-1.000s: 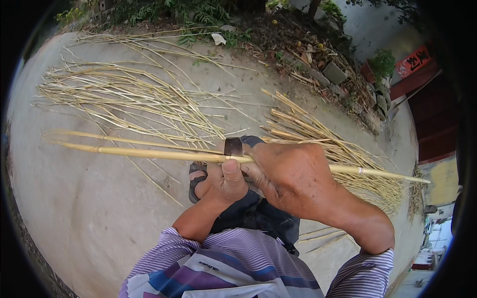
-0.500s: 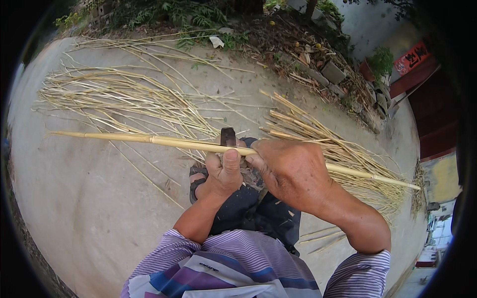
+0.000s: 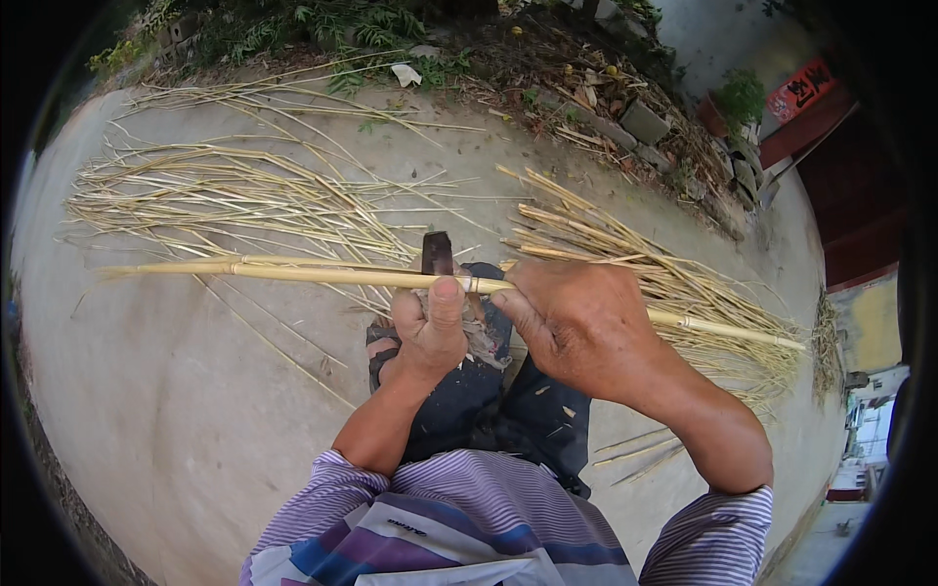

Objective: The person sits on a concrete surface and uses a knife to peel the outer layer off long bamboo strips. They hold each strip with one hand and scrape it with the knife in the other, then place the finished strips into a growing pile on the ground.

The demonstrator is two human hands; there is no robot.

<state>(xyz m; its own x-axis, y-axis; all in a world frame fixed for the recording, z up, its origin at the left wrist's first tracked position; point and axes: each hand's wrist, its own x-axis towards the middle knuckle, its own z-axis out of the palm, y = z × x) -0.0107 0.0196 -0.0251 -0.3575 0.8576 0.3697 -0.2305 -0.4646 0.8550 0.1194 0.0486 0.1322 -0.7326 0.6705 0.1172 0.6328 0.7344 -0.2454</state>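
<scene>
Both hands, left hand [image 3: 430,327] and right hand [image 3: 576,322], grip one bamboo stalk [image 3: 293,274].

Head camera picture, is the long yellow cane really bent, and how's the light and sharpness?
Head view: the long yellow bamboo cane bows only slightly; fisheye curves the concrete ground's edge near the black rim; light soft, no hard shadows or glare; both hands sharp.
</scene>
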